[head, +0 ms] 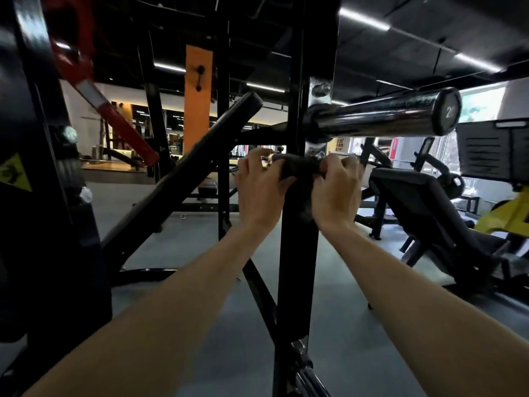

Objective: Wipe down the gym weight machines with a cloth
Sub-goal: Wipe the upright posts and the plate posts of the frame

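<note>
A dark cloth (297, 167) is stretched across the front of a black upright post (297, 253) of the weight machine, just below a chrome weight peg (383, 116). My left hand (259, 190) grips the cloth's left end with curled fingers; a ring shows on one finger. My right hand (337, 187) grips the cloth's right end. Both hands sit at the same height, one on each side of the post. The cloth's lower part blends into the black post and is hard to make out.
A black angled arm (183, 173) crosses at the left, with a red lever (114, 110) behind it. A large black frame (43, 196) fills the left edge. A black padded machine (429, 213) and a yellow frame (503, 216) stand at the right. Grey floor (229, 325) lies below.
</note>
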The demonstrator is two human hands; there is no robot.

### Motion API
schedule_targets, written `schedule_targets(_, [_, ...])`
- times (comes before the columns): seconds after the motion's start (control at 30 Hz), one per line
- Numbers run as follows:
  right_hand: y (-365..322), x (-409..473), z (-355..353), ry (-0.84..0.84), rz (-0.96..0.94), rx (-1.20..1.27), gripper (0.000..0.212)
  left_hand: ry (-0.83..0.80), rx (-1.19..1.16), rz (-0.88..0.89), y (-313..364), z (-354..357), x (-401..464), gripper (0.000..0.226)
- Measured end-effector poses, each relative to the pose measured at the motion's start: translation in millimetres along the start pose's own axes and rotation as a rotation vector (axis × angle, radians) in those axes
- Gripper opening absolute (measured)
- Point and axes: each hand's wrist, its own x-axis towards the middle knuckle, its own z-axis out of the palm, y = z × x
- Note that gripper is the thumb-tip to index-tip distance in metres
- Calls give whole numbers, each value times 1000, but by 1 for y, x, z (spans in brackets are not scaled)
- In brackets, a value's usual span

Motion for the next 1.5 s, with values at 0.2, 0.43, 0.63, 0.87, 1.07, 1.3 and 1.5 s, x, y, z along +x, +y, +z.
schedule_targets(0.2, [3, -21, 23, 44, -191, 9, 26, -146, -74, 61, 7, 7, -13, 45])
schedule_targets(0.43, [38, -55, 47, -19, -241, -80, 43, -141, -85, 112, -13, 22, -47, 65])
schedule_targets(0.63, [26, -69, 20, -128, -246, -13, 71, -301, -234, 3, 0, 1, -62, 57])
schedule_targets(0.87, [12, -18, 8, -89, -290, -3, 39, -203, -286, 45, 11, 10, -8, 67])
schedule_targets(1.07, [45, -52, 28, -80, -426, -190, 44, -248, -367, -39, -11, 22, -58, 74])
schedule_targets(1.3, [95, -164, 50, -261, -264, 16, 54, -352, -451, -226, -23, 37, -174, 63])
schedule_targets(1.5, [70, -92, 25, -217, -432, -13, 31, -213, -380, -180, 2, 23, -110, 47])
